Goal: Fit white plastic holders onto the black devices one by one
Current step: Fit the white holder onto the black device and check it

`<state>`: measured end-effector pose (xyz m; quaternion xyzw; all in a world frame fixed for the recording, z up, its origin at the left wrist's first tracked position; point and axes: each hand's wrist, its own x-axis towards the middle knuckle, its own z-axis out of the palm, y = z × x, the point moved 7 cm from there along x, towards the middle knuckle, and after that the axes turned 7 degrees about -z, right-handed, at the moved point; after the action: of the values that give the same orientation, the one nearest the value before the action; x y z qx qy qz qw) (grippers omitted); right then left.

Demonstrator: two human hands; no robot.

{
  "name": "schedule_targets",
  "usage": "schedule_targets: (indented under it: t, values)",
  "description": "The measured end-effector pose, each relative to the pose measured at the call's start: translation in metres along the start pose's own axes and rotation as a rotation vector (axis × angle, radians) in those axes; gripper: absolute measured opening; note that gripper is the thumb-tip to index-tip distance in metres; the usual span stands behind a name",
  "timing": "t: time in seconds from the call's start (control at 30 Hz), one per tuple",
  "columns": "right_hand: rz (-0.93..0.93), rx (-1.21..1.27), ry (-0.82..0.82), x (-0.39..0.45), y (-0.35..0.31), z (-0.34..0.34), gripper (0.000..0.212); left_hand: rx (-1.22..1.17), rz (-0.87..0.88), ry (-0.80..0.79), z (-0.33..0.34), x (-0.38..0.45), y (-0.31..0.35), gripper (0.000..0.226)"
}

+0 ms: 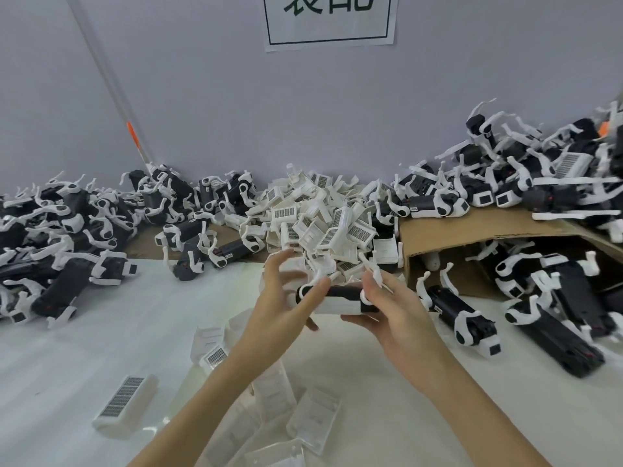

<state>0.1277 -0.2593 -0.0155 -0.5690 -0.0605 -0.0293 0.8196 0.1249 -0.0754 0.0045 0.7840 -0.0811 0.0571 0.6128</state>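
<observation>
Work surface: a white table (pixel 101 332) set against a plain pale grey wall (pixel 236 112), with a paper sign (pixel 330 18) bearing dark green characters posted high at centre. A thin white rod with an orange band (pixel 131 129) leans against the wall at left.

Both hands are raised above the table at centre. The left hand (pixel 286 298) and right hand (pixel 394 308) together hold one black device (pixel 340 293) with a white plastic holder (pixel 337 308) along its underside; the fingers are curled round its two ends.

A heap of loose holders (pixel 320 217) lies behind the hands. Fitted devices (pixel 67 230) are piled at left and on a flattened cardboard box (pixel 472 227) at right. Further loose holders (pixel 124 406) lie on the near table
</observation>
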Motion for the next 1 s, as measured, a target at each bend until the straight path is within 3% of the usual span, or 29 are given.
schedule_targets:
  t: [0.03, 0.13, 0.23, 0.37, 0.43, 0.5, 0.57, 0.67, 0.77, 0.87, 0.93, 1.0]
  values:
    - [-0.027, -0.027, -0.004, -0.001, -0.001, 0.001, 0.074, -0.037, -0.062, -0.018, 0.001, 0.002, -0.005, 0.081]
    - [-0.075, -0.041, -0.026, -0.002, 0.000, 0.007, 0.082, 0.001, -0.018, 0.008, -0.004, 0.003, -0.002, 0.062]
    - [-0.051, 0.021, -0.083, -0.004, -0.002, 0.013, 0.083, -0.022, 0.072, -0.018, -0.015, 0.002, 0.011, 0.070]
    - [0.323, 0.423, -0.141, -0.011, 0.009, 0.015, 0.079, 0.183, 0.376, -0.195, -0.011, -0.010, 0.034, 0.084]
    - [0.397, 0.432, -0.181, -0.015, 0.014, 0.016, 0.075, 0.198, 0.414, -0.255, 0.000, -0.014, 0.037, 0.093]
    - [0.375, 0.348, -0.142, -0.014, 0.019, 0.013, 0.063, 0.146, 0.400, -0.309, 0.010, -0.017, 0.038, 0.095]
    - [0.334, 0.313, -0.089, -0.013, 0.021, 0.013, 0.054, 0.121, 0.400, -0.353, 0.015, -0.018, 0.038, 0.083]
    - [0.300, 0.328, -0.063, -0.013, 0.022, 0.014, 0.054, 0.117, 0.405, -0.397, 0.017, -0.019, 0.041, 0.067]
    - [0.287, 0.345, -0.055, -0.013, 0.023, 0.016, 0.047, 0.112, 0.412, -0.404, 0.018, -0.020, 0.038, 0.065]
    - [0.209, 0.328, 0.048, -0.009, 0.022, 0.008, 0.036, -0.081, 0.257, -0.405, 0.024, -0.019, 0.029, 0.050]
    - [0.123, 0.314, 0.075, -0.006, 0.014, 0.007, 0.031, -0.383, 0.036, -0.286, 0.022, -0.011, 0.016, 0.041]
    - [0.025, 0.251, -0.003, -0.003, 0.003, 0.010, 0.046, -0.642, -0.196, -0.103, 0.015, -0.003, 0.000, 0.038]
